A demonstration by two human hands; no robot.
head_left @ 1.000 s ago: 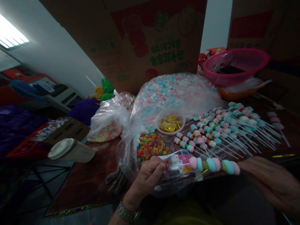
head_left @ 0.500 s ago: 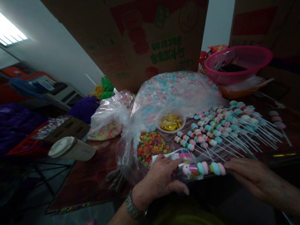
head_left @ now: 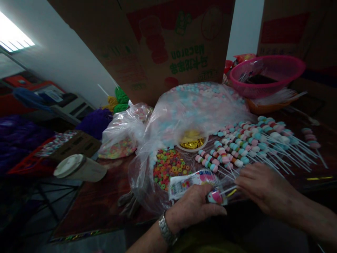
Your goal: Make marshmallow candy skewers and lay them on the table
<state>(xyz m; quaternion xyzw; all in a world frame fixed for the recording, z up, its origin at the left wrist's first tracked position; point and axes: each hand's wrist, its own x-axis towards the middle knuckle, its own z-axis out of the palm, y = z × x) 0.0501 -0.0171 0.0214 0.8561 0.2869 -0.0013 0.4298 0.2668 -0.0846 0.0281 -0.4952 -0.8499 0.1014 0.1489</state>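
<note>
Where marshmallows showed, stick now; left fingers clamp wrapper, right fingers pinch stick.

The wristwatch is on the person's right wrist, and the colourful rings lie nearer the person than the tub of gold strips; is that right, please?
Not quite: in the head view the wristwatch is on the wrist of the left hand, not the right; the rest stands.

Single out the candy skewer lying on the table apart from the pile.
The far-right skewer: it lies alone, while the other skewers on the table are bunched together to its left.
</note>
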